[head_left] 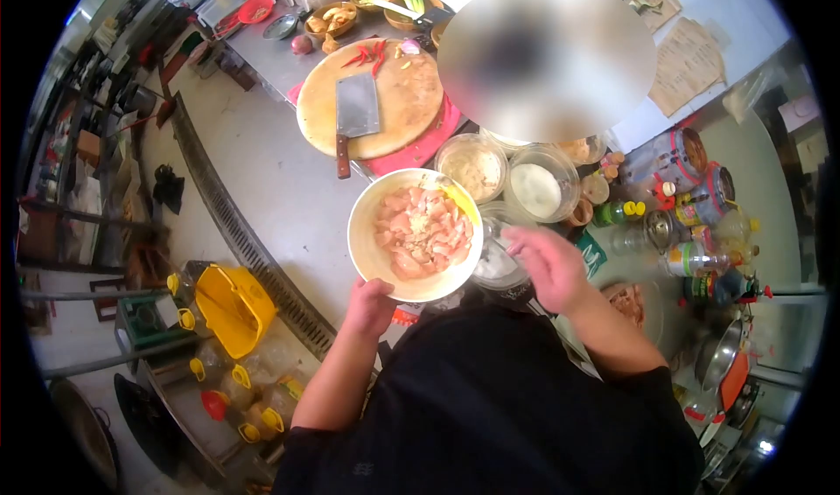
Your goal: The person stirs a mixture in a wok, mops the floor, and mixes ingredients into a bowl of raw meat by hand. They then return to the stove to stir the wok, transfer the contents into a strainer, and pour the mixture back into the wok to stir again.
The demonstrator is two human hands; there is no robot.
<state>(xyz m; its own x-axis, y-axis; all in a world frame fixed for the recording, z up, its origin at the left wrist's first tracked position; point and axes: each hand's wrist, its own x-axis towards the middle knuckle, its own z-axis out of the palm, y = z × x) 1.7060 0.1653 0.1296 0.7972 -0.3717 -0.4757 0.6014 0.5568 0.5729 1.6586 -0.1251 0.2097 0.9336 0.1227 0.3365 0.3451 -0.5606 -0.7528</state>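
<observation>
My left hand (372, 303) grips the near rim of a white bowl (360, 250), tilted slightly toward me. Inside lie cut pieces of pale pink raw meat (407, 254), with a small heap of beige granules (424, 219) on top. Yellow shows along the bowl's upper right inner wall. My right hand (553, 268) is right of the bowl, over the edge of a clear tub holding a white substance (495, 261). Its fingers are bent together in a pinch; whatever is between them is too small to make out.
Beyond the bowl, a cleaver (357, 106) lies on a round wooden board (407, 128) with red chillies (366, 55). Tubs of white powder (535, 189) and a beige mix (472, 167) stand ahead. Bottles (691, 259) crowd the right; a yellow bucket (232, 311) is at lower left.
</observation>
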